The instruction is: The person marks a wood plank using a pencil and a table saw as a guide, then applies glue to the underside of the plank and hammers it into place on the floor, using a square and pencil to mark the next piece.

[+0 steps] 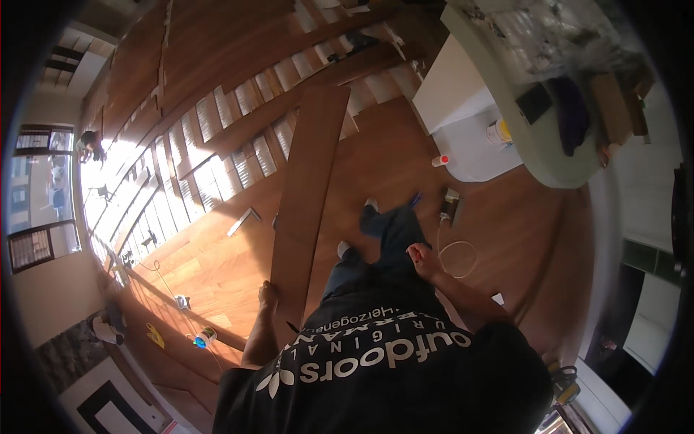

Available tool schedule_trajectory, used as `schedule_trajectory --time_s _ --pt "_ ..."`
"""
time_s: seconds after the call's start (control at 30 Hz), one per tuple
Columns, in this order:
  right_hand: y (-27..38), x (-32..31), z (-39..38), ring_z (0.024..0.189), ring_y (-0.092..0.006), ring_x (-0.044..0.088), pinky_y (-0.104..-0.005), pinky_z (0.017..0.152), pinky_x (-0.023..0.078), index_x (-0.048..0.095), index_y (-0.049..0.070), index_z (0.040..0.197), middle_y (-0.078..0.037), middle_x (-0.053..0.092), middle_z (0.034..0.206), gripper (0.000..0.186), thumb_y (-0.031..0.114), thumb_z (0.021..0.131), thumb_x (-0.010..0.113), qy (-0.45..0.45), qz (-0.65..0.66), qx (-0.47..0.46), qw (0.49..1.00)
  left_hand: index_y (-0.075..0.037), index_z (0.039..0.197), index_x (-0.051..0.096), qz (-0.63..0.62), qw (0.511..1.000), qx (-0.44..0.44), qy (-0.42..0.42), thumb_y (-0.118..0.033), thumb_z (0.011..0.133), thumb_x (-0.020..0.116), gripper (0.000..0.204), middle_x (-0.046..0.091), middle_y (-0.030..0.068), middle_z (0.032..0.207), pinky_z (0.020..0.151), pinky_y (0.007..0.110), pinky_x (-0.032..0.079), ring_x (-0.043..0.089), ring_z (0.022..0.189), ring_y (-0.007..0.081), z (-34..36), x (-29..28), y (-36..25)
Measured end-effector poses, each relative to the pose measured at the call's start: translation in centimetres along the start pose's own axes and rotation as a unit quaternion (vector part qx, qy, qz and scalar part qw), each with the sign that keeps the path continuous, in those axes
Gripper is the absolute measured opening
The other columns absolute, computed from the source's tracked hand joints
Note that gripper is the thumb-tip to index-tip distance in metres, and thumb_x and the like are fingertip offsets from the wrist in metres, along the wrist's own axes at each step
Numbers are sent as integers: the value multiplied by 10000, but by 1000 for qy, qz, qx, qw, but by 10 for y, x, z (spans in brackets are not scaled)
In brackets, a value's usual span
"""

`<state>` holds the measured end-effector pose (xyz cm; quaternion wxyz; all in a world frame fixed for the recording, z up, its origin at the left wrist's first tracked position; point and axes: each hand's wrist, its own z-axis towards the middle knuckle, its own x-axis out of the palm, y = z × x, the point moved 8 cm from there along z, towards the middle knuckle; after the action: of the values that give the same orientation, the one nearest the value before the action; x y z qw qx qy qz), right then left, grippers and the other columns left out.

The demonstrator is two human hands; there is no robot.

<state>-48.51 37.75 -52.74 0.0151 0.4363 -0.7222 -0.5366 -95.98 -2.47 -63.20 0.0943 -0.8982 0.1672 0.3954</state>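
Observation:
A long brown floorboard (309, 181) stretches from beside my left hip up across the laid wooden floor. Along its left edge, near the close end, my left hand (267, 295) is closed on it. My right hand (425, 262) hangs over my right thigh with its fingers curled in. Whether anything sits inside those fingers is hidden. A small blue object (416, 198) lies on the floor beyond my right leg. To the right of it a power tool (450, 206) trails a pale cord. Left of the floorboard lies an L-shaped metal piece (243, 221).
Further off, open floor framing (246, 163) shows silvery sheeting between battens, with loose boards across it. A pale curved counter (557, 170) stands right, near a red-topped bottle (439, 160) and a tub (499, 132). A blue-topped can (205, 337) stands left. Another person (90, 147) is by the window.

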Motion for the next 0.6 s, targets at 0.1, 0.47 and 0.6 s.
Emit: schedule_trajectory --time_s 0.1,0.47,0.6 --pt "29 28 25 858 -215 682 -346 804 531 681 37 1031 -112 718 917 175 194 1057 607 136 96 -23 986 17 1175 623 -117 989 -70 -57 -179 1063 423 301 707 320 1140 934 561 567 684 1087 500 85 -81 6" --pt "58 -32 128 822 -196 646 -366 752 511 621 33 965 -78 679 896 202 187 1051 522 152 74 226 959 -23 1114 757 -27 999 -21 -9 -434 1089 291 621 677 327 1249 1061 571 481 624 1203 522 294 -194 -284" --pt "24 -11 135 776 -176 613 -329 728 495 619 20 985 -65 654 852 229 206 1084 528 116 126 300 939 -22 1213 687 20 999 24 5 -420 1092 264 593 655 311 1316 1080 562 471 613 1253 489 428 -182 -364"
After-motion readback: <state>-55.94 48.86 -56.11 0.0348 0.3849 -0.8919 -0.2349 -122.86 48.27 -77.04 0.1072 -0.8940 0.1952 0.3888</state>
